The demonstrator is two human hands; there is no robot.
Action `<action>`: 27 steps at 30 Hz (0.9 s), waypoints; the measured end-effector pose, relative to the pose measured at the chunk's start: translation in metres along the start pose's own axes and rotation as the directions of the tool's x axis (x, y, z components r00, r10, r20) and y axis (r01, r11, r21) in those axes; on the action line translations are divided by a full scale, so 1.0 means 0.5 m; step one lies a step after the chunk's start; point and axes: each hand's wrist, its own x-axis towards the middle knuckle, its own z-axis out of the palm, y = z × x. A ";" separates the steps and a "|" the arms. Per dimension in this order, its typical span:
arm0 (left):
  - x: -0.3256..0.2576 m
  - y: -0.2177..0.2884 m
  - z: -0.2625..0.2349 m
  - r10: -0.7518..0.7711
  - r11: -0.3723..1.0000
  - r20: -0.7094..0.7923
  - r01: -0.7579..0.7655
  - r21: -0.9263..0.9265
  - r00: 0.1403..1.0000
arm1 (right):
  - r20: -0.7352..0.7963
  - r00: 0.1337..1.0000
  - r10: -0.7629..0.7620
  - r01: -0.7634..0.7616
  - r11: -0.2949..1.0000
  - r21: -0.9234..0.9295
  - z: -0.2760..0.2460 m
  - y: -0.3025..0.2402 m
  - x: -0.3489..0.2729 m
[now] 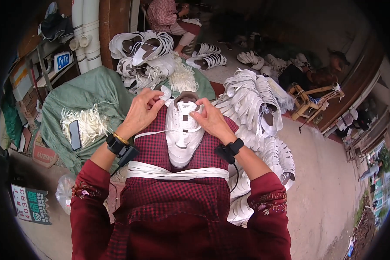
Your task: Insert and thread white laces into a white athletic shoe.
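Observation:
A white shoe point(184, 145) lies on my lap, its toe toward me and its brown-lined opening facing away. A white lace point(154, 132) runs across its upper and trails out to the left over the checked apron. My left hand point(142, 108) is closed at the shoe's upper left, its fingertips pinching a small white piece point(165, 92) whose kind I cannot make out. On the other side, the thumb and fingers of my right hand point(213, 122) grip the edge of the shoe near its tongue. A bundle of white laces point(177, 172) stretches across my lap.
Strings of white shoe uppers point(247, 104) are heaped at my right, with another pile point(141, 54) ahead. Left, a green sack point(56, 102) bears loose laces point(89, 115) and a phone point(75, 135). Beyond are a seated person point(162, 17) and a bamboo chair point(307, 102).

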 end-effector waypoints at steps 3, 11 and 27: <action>0.028 0.013 0.088 0.185 0.975 0.084 -0.193 0.112 0.979 | -0.086 0.986 -0.143 0.149 0.986 0.077 0.060 0.019 0.022; 0.037 -0.064 0.147 0.054 0.997 0.107 -0.059 0.040 0.993 | -0.016 0.981 -0.196 0.196 0.972 0.133 0.025 0.036 0.039; 0.042 -0.060 0.151 -0.062 0.998 0.107 0.064 -0.011 0.992 | -0.020 0.962 -0.271 0.272 0.962 0.039 0.016 0.002 0.085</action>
